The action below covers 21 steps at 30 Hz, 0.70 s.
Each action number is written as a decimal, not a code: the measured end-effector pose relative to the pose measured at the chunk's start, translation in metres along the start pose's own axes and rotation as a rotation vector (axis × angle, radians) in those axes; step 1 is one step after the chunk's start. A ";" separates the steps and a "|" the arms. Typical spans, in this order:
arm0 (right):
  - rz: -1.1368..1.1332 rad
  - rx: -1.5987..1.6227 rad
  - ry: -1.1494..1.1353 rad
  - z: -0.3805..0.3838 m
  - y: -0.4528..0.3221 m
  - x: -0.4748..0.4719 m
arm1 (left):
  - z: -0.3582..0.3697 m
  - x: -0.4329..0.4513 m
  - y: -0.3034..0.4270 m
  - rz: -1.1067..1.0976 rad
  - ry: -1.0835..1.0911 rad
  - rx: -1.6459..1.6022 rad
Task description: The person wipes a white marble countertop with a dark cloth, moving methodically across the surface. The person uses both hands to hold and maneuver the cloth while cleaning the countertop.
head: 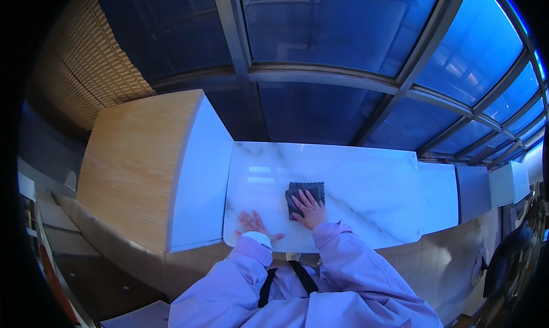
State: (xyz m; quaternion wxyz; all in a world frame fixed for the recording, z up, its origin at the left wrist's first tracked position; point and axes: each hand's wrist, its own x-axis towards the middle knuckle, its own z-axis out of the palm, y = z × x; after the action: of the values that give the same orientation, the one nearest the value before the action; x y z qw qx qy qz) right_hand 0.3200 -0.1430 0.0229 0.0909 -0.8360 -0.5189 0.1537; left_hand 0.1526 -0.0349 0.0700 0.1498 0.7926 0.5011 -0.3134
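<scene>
A dark grey cloth with a scalloped edge (295,191) lies folded on a glossy white marble-patterned tabletop (364,178). My right hand (309,210) rests palm down on the cloth, its fingers spread and pointing up and to the left; the cloth is pressed flat, not gripped. To the left, near the table's front edge, my left hand (257,227) is spread with its fingers apart and touches the tabletop, holding nothing. Light-coloured sleeves cover both forearms.
A wood-topped cabinet with a white side (137,169) adjoins the table on the left. Beyond the right end stand a lower white surface (439,197) and a grey one (473,193). Framed windows (321,109) run along the back. A woven blind (98,66) hangs at the upper left.
</scene>
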 end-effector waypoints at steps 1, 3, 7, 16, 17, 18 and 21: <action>0.083 0.002 0.033 -0.005 0.010 -0.001 | 0.002 0.001 0.001 0.007 0.010 0.003; 0.245 0.009 0.098 -0.015 0.043 -0.010 | 0.004 0.002 0.002 0.005 0.015 -0.003; 0.622 -0.086 0.183 -0.024 0.144 -0.016 | 0.004 0.001 0.000 -0.007 0.010 -0.005; 0.596 0.022 0.196 -0.035 0.162 0.062 | 0.009 0.007 0.001 0.016 -0.016 0.000; 0.461 -0.041 0.224 -0.021 0.153 0.070 | 0.007 0.008 0.006 0.030 -0.013 0.004; 0.336 -0.018 0.160 -0.021 0.116 0.081 | 0.008 0.008 0.002 0.013 -0.018 0.000; 0.044 -0.027 -0.028 -0.028 0.033 0.081 | 0.008 0.008 0.007 0.002 -0.016 0.019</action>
State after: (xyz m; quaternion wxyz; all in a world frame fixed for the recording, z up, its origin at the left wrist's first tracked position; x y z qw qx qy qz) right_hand 0.3907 -0.0853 0.0254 0.0688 -0.8461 -0.5036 0.1603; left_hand 0.1581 -0.0369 0.0578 0.1466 0.7919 0.4961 -0.3244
